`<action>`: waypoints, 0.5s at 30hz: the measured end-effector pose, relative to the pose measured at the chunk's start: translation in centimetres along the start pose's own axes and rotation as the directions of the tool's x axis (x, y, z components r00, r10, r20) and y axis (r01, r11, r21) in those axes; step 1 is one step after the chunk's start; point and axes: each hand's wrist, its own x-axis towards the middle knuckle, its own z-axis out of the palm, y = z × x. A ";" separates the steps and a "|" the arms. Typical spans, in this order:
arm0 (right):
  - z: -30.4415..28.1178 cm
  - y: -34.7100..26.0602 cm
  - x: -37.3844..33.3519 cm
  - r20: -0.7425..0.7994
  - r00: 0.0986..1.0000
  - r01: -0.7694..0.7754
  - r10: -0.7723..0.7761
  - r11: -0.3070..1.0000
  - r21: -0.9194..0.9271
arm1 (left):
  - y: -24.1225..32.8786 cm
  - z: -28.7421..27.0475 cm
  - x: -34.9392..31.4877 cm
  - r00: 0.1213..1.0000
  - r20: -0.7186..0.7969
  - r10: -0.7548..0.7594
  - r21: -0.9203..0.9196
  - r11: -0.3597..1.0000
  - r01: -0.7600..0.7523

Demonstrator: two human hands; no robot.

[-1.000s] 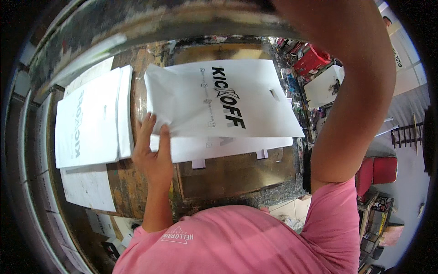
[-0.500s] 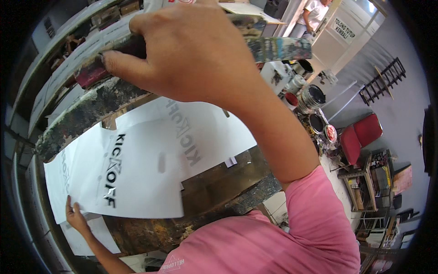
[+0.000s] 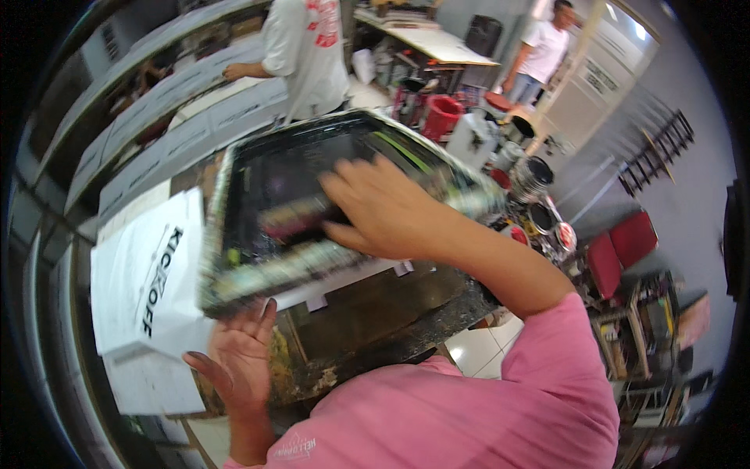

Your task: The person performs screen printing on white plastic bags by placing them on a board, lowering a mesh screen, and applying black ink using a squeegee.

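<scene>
A screen printing frame (image 3: 262,283) lies low over the work table, its mesh dark and inky. Blurred by motion, my right hand (image 3: 383,205) is inside the frame, closed on a squeegee (image 3: 291,220) whose blade is smeared with dark ink. My left hand (image 3: 241,356) is turned palm up at the frame's near left corner, fingers stretched out and fingertips close to the rim; whether they touch it I cannot tell. To the left of the frame, white printed plastic sheets (image 3: 144,273) with black lettering lie on the table, partly hanging past its edge.
A person in a white shirt (image 3: 308,55) stands beyond the frame, near racks of white printed sheets (image 3: 172,156). Another person (image 3: 539,51) is by the door. Ink cans (image 3: 533,173) crowd the right, with a red chair (image 3: 621,246) farther off. The table's near edge (image 3: 367,352) borders my body.
The raised frame has come down flat over the table, covering part of the printed sheets. My left hand has let go of the sheet and moved right, turning palm up.
</scene>
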 end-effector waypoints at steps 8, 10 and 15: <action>18.8 8.2 2.4 0.055 0.999 -0.019 0.002 0.950 0.313 | -7.1 -7.3 -6.0 0.755 -0.553 -0.351 -0.054 0.920 0.388; 22.5 11.9 8.6 0.002 1.000 -0.016 0.016 0.977 0.212 | -7.6 -7.8 -5.9 0.648 -0.667 -0.367 -0.115 0.911 0.397; 29.1 19.8 17.1 -0.047 0.998 -0.051 0.052 0.998 0.030 | -8.0 -8.1 -5.2 0.601 -0.718 -0.351 -0.053 0.889 0.456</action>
